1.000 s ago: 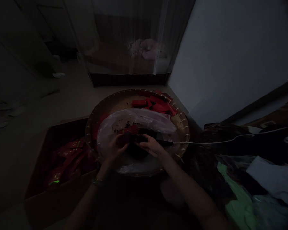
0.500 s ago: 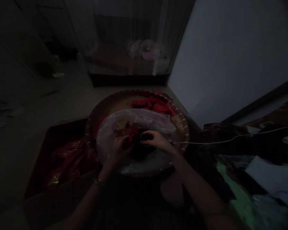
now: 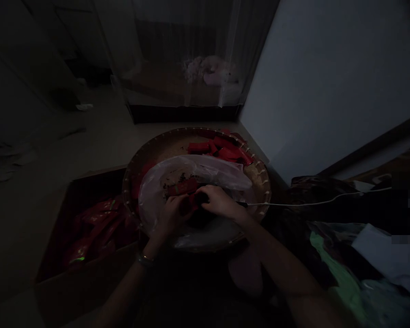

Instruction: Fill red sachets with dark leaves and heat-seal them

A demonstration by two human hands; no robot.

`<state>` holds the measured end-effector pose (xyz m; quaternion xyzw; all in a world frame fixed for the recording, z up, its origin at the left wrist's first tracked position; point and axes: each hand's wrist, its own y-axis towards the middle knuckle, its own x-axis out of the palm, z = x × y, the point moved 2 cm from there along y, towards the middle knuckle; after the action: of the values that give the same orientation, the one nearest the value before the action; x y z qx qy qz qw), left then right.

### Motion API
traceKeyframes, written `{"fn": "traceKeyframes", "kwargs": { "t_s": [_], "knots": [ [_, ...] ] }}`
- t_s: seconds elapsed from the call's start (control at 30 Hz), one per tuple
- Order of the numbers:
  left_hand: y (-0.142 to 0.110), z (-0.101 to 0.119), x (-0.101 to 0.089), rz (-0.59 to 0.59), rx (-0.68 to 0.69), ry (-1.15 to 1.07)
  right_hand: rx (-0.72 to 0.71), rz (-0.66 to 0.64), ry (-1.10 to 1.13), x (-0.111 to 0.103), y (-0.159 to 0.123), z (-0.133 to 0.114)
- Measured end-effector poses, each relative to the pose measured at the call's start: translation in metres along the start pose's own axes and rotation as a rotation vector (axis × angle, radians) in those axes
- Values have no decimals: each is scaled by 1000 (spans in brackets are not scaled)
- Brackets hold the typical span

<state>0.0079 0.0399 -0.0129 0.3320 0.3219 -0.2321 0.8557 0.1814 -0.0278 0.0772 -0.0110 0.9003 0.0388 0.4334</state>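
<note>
In the dim head view, my left hand (image 3: 172, 212) is closed around a small red packet (image 3: 192, 200). Its end faces my right hand (image 3: 218, 200), whose fingers are curled at that end; what they pinch is too dark to make out. Beyond them lies another red packet (image 3: 182, 187) beside dark loose bits resembling tea leaves (image 3: 182, 177). Both hands are over an opened clear plastic bag (image 3: 148, 189) with a dark heap (image 3: 200, 220) inside. The bag rests in a round woven bamboo tray (image 3: 267, 187).
Several red packets (image 3: 225, 152) lie at the tray's far right. A cardboard box (image 3: 68, 196) of shiny red packages (image 3: 95, 223) stands at left. A white cable (image 3: 300, 204) runs rightward from the tray. Clothes (image 3: 341, 269) are piled at right, near a white wall (image 3: 328, 91).
My right hand has moved slightly left, and its fingers now meet the end of the red packet in my left hand. That packet has tilted toward the right hand.
</note>
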Motion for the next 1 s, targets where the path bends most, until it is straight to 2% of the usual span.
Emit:
{"fn": "traceKeyframes", "kwargs": {
  "t_s": [0.2, 0.47, 0.8, 1.0],
  "knots": [
    [-1, -1, 0, 4, -20, -17, 15, 20, -11, 5, -1, 5],
    [0, 4, -4, -51, -55, -48, 86, -37, -9, 7, 1, 4],
    [-2, 3, 1, -109, -92, -23, 47, -133, 6, 25, 5, 1],
    [-1, 1, 0, -116, -97, -13, 45, -105, 24, 33, 7, 0]
  ]
}}
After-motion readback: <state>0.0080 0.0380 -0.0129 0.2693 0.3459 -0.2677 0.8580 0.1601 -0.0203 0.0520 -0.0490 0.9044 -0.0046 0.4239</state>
